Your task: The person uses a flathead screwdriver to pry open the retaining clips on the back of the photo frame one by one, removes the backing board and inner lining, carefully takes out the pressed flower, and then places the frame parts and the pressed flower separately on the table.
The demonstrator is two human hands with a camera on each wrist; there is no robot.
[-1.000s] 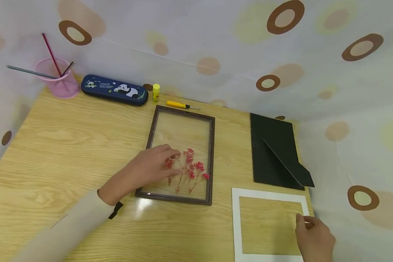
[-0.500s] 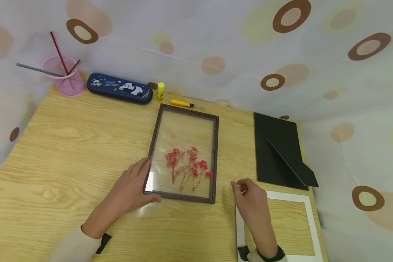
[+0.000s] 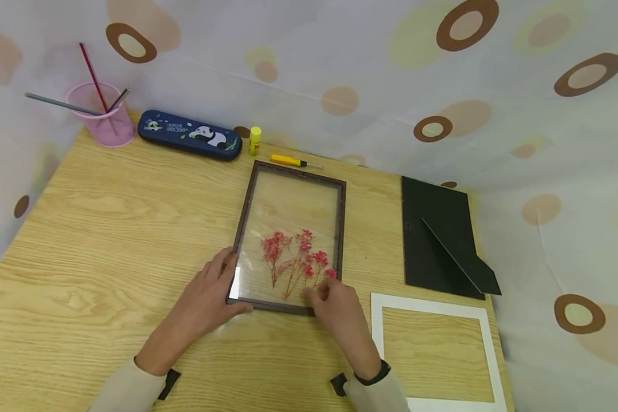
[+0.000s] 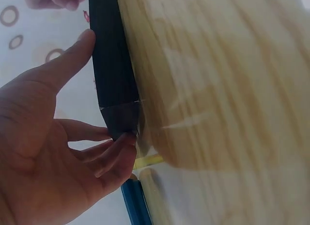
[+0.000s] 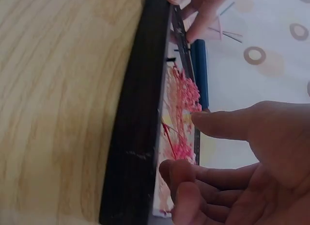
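Note:
A dark brown picture frame [image 3: 343, 214] with a glass pane lies on the wooden table. Pressed pink flowers [image 3: 305, 240] on thin stems are spread over the lower part of the glass. My left hand [image 3: 201, 300] holds the frame's lower left corner; in the left wrist view its thumb [image 4: 77, 53] and fingertips [image 4: 127, 142] touch two sides of the corner. Over the lower right corner, my right hand [image 3: 337, 306] is bent close to the rightmost flower stem. In the right wrist view its thumb and forefinger stand apart beside the flowers [image 5: 186, 91].
To the right lie a black backing board [image 3: 417, 252] with its stand leg raised and a white mat border [image 3: 422, 306]. Along the back are a pink pencil cup [image 3: 108, 129], a blue panda pencil case [image 3: 185, 137], a yellow glue stick [image 3: 254, 141] and a yellow screwdriver [image 3: 287, 160].
My left hand has moved off the flowers to the frame's lower left corner and stays there. The right hand has come leftward from the white mat border to the frame's lower right.

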